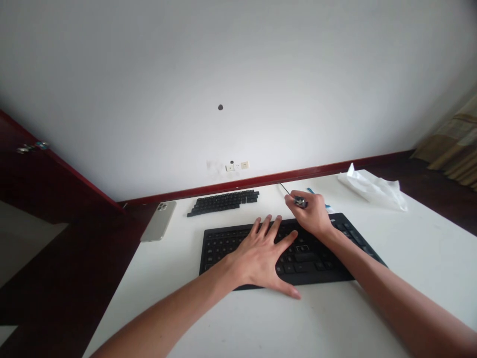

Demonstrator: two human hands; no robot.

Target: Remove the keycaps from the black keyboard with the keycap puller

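A black keyboard [305, 276] lies on the white table. My left hand [261, 253] rests flat on its middle and left keys, fingers spread, with the thumb reaching past the front edge. My right hand [311, 214] is closed around a small tool with a dark, shiny handle [300, 201], above the keyboard's back edge. The tool's working end is hidden, so its exact kind does not show. Behind the keyboard, loose black keycaps [223, 203] sit in tidy rows. From near my right fingers a thin dark line [284, 188], perhaps a cable, runs toward the table's back edge.
A phone [159, 221] lies face down at the table's left edge. At the back right is a crumpled white plastic bag [376, 189]. Something thin and blue [310, 190] shows behind my right hand. A wall with sockets [237, 167] rises beyond the table [231, 323].
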